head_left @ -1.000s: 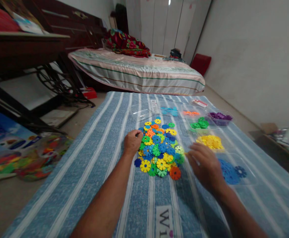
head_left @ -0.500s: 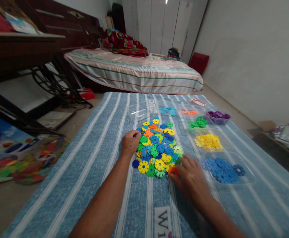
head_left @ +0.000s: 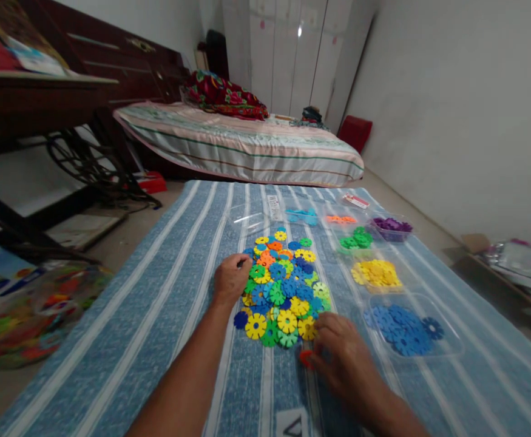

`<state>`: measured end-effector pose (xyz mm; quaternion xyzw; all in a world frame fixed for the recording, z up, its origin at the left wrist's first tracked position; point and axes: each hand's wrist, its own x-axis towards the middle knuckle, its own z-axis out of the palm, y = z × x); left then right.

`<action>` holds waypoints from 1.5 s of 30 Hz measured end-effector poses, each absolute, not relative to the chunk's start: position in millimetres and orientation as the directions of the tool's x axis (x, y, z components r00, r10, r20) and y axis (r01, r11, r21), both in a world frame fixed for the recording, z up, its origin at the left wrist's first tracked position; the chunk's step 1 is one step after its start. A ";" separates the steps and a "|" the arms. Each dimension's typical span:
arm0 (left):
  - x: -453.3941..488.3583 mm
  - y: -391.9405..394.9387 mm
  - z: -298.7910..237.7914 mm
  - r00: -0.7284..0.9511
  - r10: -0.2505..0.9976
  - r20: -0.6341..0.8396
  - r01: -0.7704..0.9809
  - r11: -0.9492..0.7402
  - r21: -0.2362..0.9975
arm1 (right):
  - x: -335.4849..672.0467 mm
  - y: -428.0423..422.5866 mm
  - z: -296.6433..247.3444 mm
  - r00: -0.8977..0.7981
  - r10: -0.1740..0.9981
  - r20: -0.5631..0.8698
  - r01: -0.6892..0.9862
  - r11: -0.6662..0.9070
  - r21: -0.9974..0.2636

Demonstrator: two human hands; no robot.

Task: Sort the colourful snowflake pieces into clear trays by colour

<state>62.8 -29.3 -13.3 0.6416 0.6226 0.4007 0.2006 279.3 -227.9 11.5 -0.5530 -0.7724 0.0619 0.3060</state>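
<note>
The right hand (head_left: 344,352) appears to be pinching a red-orange notched plastic disc (head_left: 306,359) between bent thumb and fingers, just beside the near edge of a heap of multicoloured notched plastic discs (head_left: 287,291). Blur is hiding whether the disc is touching the blue-and-white striped cloth (head_left: 133,340) below. The left hand (head_left: 231,279) is resting at the heap's left edge, its fingers mostly curled; I cannot tell how tightly they are closing or whether they are holding anything. Right of the right hand, a clear plastic box (head_left: 449,343) is holding blue discs, while yellow plastic discs (head_left: 378,273) are lying farther off. The step in hand is seemingly taking up this one disc; the next move is calling for a secure hold on its thin rim, without disturbing the neighbouring pieces.
</note>
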 end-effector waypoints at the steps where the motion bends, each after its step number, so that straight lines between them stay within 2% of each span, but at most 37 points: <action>1: 62.3 -29.1 -13.6 -0.095 0.959 0.269 0.638 -0.148 0.755 | 278.2 -228.1 17.1 -0.234 0.900 0.368 0.796 0.395 -0.459; 4: 61.4 -28.6 -14.1 -0.091 0.955 0.282 0.638 -0.162 0.753 | 279.6 -217.9 38.0 -0.339 0.899 0.277 0.767 0.434 -0.472; 7: 61.1 -28.6 -13.9 -0.093 0.957 0.275 0.634 -0.156 0.758 | 298.5 -180.1 62.8 -0.390 0.874 0.290 0.793 0.479 -0.376; 9: 60.8 -28.9 -13.4 -0.091 0.959 0.268 0.630 -0.154 0.762 | 322.7 -141.2 80.1 -0.364 0.837 0.409 0.843 0.483 -0.238; 11: 60.6 -29.2 -13.0 -0.090 0.959 0.269 0.625 -0.156 0.765 | 351.1 -101.7 96.1 -0.201 0.784 0.587 0.935 0.333 -0.125; 13: 60.4 -29.3 -12.7 -0.094 0.957 0.276 0.625 -0.159 0.765 | 375.6 -73.3 106.8 -0.028 0.675 0.738 0.980 0.163 -0.111; 15: 60.5 -29.2 -12.8 -0.098 0.955 0.281 0.629 -0.159 0.761 | 389.0 -63.2 108.5 0.038 0.627 0.778 0.986 0.104 -0.133; 17: 60.7 -29.0 -13.0 -0.098 0.955 0.281 0.635 -0.157 0.756 | 388.5 -71.5 100.0 0.044 0.644 0.764 0.982 0.113 -0.152; 20: 61.5 -29.4 -12.9 -0.092 0.956 0.279 0.642 -0.157 0.751 | 368.0 -105.5 76.2 -0.009 0.727 0.686 0.959 0.200 -0.200; 25: 63.5 -30.7 -12.0 -0.087 0.962 0.259 0.648 -0.143 0.748 | 321.4 -162.3 42.8 -0.164 0.903 0.398 0.890 0.309 -0.336; 28: 64.2 -30.4 -12.7 -0.090 0.961 0.261 0.658 -0.139 0.740 | 303.3 -182.4 31.8 -0.242 0.931 0.272 0.870 0.332 -0.363; 38: 63.7 -28.6 -15.8 -0.090 0.958 0.273 0.643 -0.153 0.750 | 279.2 -206.9 -6.3 -0.184 0.911 0.368 0.949 0.262 -0.175; 45: 63.0 -28.1 -15.7 -0.092 0.956 0.278 0.640 -0.157 0.752 | 279.9 -204.2 -9.4 -0.293 0.862 0.413 0.924 0.367 -0.111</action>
